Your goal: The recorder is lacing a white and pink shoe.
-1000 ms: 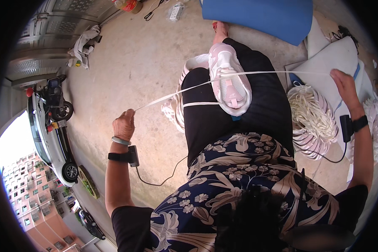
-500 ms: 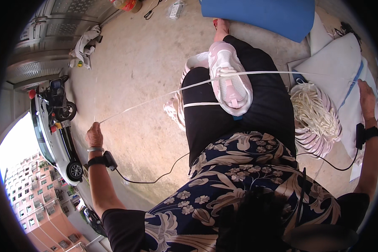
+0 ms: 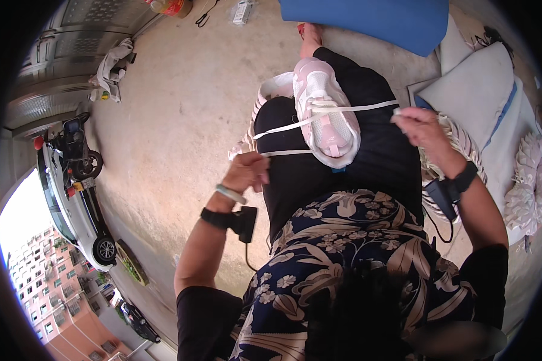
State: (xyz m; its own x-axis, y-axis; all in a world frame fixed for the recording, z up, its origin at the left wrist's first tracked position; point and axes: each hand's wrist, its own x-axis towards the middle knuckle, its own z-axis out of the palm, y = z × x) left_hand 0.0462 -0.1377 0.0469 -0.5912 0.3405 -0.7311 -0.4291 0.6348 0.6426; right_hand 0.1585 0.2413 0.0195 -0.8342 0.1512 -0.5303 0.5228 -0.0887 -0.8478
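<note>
A pink and white sneaker (image 3: 328, 111) rests on my lap, toe pointing away, over black trousers. A flat white shoelace (image 3: 349, 109) lies across it, running over both thighs. A second white lace strand (image 3: 289, 153) leaves the shoe's left side and crosses my left thigh. My left hand (image 3: 247, 171) is closed beside that thigh, close to the second strand; whatever it grips is hidden. At the right thigh, my right hand (image 3: 424, 132) has its fingers pinched together close to the lace's right end. A small whitish bit shows at the fingertips, too small to make out.
More pink and white shoes (image 3: 271, 90) are strung to the left of my knee. To the right are further shoes (image 3: 527, 186) and pale cloth (image 3: 470, 96). A blue sheet (image 3: 367, 21) is ahead; scissors (image 3: 206, 15) lie on the floor. Wrist devices (image 3: 244, 224) have cables.
Both hands have come inward from far out at the sides to the thighs. The lace, stretched taut between them before, now lies loose over the shoe and legs.
</note>
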